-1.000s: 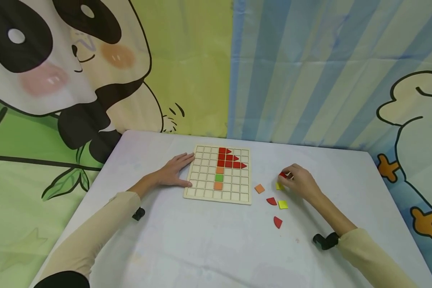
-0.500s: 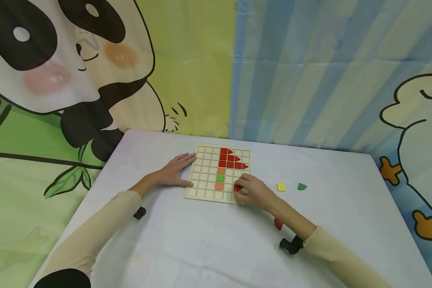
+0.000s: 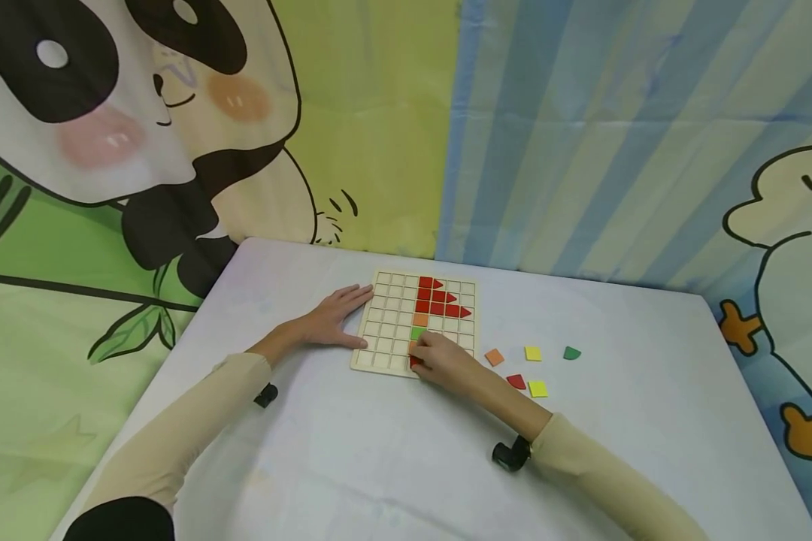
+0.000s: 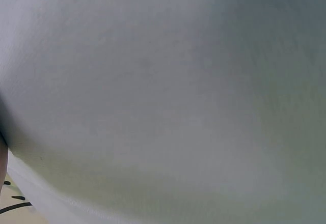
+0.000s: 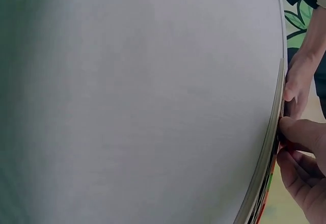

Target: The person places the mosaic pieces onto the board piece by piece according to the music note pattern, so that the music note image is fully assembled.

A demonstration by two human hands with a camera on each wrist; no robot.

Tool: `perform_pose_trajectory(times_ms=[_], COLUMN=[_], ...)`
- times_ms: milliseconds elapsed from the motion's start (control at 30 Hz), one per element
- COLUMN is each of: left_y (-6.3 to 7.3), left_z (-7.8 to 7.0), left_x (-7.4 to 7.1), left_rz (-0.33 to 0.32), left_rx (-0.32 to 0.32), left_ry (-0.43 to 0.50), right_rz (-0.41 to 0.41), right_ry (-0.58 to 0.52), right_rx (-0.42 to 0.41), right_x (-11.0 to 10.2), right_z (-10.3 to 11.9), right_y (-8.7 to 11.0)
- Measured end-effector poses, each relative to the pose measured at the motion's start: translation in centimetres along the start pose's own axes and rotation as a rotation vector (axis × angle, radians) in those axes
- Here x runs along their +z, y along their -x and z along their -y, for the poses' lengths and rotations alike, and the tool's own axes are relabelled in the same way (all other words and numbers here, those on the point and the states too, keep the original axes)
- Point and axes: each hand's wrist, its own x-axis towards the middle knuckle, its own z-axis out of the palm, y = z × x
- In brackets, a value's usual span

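Note:
A pale wooden grid board [image 3: 386,323] lies on the white table. My left hand [image 3: 330,319] rests at its left edge with fingers spread, the fingertips and thumb touching the rim. At the board's lower edge my right hand [image 3: 446,366] pinches a small red piece [image 3: 415,361] between thumb and fingers, just below an orange square [image 3: 413,347] that it partly covers. Above that, a green square [image 3: 419,332] and another orange square [image 3: 421,320] continue the column. Red squares with pointed red ends [image 3: 440,297] form three rows at the top. The red piece's shape is mostly hidden.
Right of the board lie a loose orange square [image 3: 494,357], yellow squares [image 3: 532,353], a red rounded wedge [image 3: 516,382] and a green rounded piece [image 3: 572,352]. Black wrist cameras [image 3: 510,454] hang near the table. A printed curtain [image 3: 582,135] stands behind.
My right hand has come left from the loose pieces, carrying a red piece across the board to the column's bottom. A red wedge near the front is now out of sight. The left hand stays put.

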Motion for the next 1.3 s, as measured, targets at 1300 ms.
perform_pose_trajectory(times_ms=[1300], left_y=[0.1], left_z=[-0.1], left_x=[-0.1], left_rz=[0.002], left_rx=[0.010], left_ry=[0.004], right_rz=[-0.079], right_ry=[0.008], right_rx=[0.180], right_x=[-7.2], right_z=[-3.5], right_y=[5.7])
